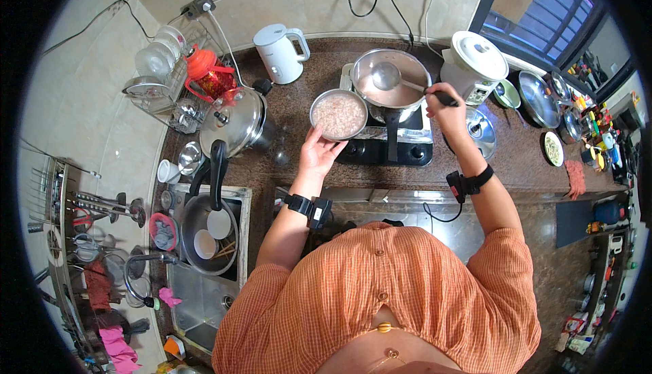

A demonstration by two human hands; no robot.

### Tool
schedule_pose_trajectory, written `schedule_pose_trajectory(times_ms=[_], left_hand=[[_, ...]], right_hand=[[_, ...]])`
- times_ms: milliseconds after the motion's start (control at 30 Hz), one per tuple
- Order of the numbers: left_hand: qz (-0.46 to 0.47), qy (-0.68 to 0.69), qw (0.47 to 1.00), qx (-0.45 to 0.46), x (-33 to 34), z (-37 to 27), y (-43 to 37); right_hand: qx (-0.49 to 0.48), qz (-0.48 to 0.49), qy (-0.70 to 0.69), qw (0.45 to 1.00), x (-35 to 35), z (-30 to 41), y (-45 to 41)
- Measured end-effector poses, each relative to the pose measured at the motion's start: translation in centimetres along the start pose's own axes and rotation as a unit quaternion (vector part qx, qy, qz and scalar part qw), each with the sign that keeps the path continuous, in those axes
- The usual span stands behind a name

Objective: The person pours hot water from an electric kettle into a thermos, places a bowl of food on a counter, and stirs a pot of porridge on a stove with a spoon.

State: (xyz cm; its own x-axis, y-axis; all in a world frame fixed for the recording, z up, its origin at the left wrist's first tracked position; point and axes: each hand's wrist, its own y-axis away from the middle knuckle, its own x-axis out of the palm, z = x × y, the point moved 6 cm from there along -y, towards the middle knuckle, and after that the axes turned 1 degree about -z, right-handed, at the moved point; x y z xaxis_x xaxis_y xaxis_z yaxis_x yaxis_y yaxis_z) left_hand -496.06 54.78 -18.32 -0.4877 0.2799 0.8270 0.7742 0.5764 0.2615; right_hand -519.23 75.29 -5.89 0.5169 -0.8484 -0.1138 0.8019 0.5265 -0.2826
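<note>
My left hand supports a round metal bowl from its near side. Pale pinkish porridge fills the bowl almost to its rim. In my right hand is the black handle of a metal ladle, whose round head is over the inside of a steel pot. Some pinkish porridge lies in the bottom of the pot. The pot sits on a portable gas stove, its black handle pointing towards me. The bowl is beside the pot on the left, its right edge close to the stove.
A white electric kettle and a lidded pressure cooker stand to the left. On the right are a white electric cooker, a glass lid and a plate of food. The sink at the left holds a pan with bowls.
</note>
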Motion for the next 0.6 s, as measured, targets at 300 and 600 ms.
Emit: schedule_pose_trajectory(times_ms=[300,600], left_hand=[[0.032,-0.018,0.999,-0.029,0.7,-0.8,1.5],[0.066,-0.015,0.997,-0.034,2.4,-1.6,4.5]], right_hand=[[-0.235,0.216,0.462,0.827,3.2,-3.1,1.7],[0.112,-0.057,0.509,0.852,-14.8,-11.6,5.1]])
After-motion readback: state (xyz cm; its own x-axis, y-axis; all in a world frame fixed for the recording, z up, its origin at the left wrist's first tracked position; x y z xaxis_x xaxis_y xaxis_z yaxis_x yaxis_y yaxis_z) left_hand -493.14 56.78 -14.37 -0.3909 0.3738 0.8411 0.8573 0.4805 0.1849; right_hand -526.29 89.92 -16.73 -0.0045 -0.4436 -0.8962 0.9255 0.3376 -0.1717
